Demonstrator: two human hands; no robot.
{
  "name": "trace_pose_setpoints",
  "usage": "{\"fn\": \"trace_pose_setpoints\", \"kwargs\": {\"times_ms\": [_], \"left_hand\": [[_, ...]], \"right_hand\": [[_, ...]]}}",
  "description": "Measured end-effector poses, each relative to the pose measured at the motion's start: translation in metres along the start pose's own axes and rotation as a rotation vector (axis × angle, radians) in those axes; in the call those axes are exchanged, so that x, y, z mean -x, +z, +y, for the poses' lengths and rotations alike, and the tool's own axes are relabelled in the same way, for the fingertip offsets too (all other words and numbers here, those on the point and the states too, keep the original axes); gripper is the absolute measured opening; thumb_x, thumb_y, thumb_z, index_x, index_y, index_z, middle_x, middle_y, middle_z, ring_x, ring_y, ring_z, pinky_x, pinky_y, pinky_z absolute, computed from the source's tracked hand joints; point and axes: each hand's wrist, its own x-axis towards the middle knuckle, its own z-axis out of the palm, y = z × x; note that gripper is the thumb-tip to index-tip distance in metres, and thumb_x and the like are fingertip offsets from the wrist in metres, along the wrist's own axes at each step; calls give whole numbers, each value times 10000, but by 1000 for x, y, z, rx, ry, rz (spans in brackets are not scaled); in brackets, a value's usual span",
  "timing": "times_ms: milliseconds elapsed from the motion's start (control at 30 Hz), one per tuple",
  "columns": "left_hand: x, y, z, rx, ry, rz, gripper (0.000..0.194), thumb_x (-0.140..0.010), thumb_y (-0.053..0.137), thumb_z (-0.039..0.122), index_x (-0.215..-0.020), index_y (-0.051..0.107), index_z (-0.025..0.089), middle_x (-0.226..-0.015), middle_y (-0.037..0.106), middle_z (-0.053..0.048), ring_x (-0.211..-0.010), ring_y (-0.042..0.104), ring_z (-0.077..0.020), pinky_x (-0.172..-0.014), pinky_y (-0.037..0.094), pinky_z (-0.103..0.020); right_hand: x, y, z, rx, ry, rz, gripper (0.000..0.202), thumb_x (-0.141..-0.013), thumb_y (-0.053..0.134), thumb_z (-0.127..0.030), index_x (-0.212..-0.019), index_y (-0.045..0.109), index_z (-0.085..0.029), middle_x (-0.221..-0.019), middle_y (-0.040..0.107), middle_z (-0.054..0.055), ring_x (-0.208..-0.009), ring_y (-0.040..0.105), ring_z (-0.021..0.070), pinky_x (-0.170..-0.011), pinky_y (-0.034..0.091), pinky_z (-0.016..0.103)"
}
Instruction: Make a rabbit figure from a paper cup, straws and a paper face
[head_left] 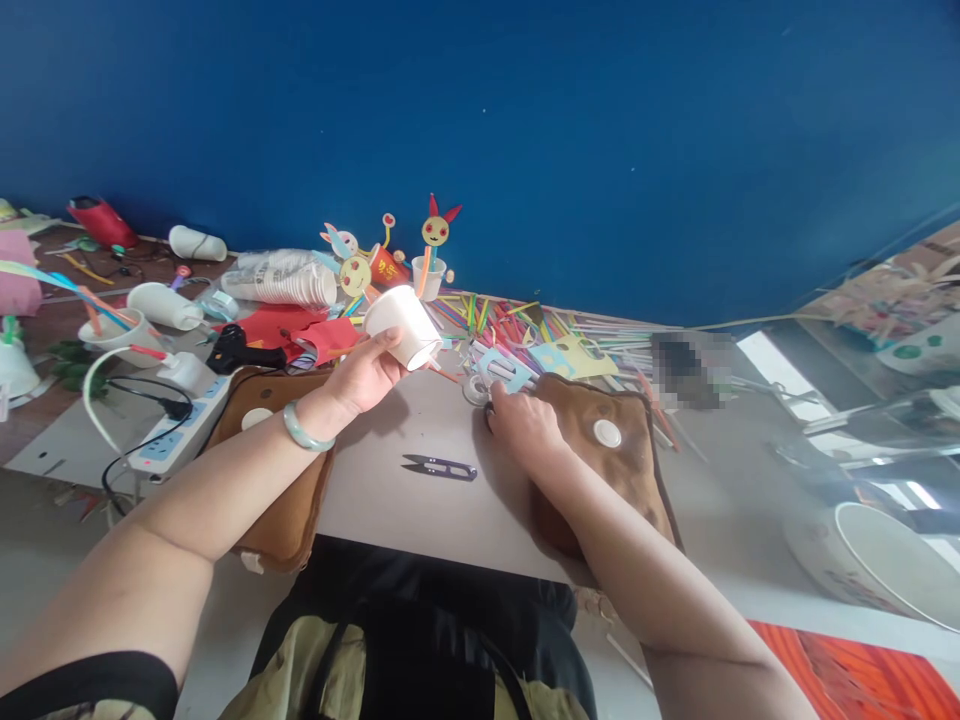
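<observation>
A white paper cup point(401, 325), tipped on its side, is gripped in my left hand point(367, 375), with the thumb along its wall. My right hand point(525, 425) is curled low over the table at the edge of a brown cushion-like pouch point(607, 480). Its fingertips are beside a small roll of clear tape point(475, 389); whether they pinch anything is hidden. Between my forearms lies a pair of black thread snips point(440, 467). Light blue paper cut-outs point(504, 370) rest just beyond my right hand.
Colourful strips point(517, 320) lie scattered along the blue wall. Rabbit-faced cup figures point(435, 232) stand behind the held cup. At left are a power strip point(184, 425), a black glue gun point(244, 350), stacked paper cups point(281, 280) and another brown pouch point(289, 510). A white bucket point(847, 560) stands right.
</observation>
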Motion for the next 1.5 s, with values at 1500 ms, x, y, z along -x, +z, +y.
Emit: {"fn": "trace_pose_setpoints", "kwargs": {"times_ms": [1500], "left_hand": [[16, 18, -14, 208, -125, 18, 364, -894, 687, 438, -1158, 646, 190, -1140, 722, -72, -1047, 693, -198, -842, 618, -289]], "right_hand": [[-5, 19, 11, -115, -290, 737, 296, -978, 449, -366, -1065, 681, -204, -922, 724, 96, -869, 540, 257, -782, 293, 385]]}}
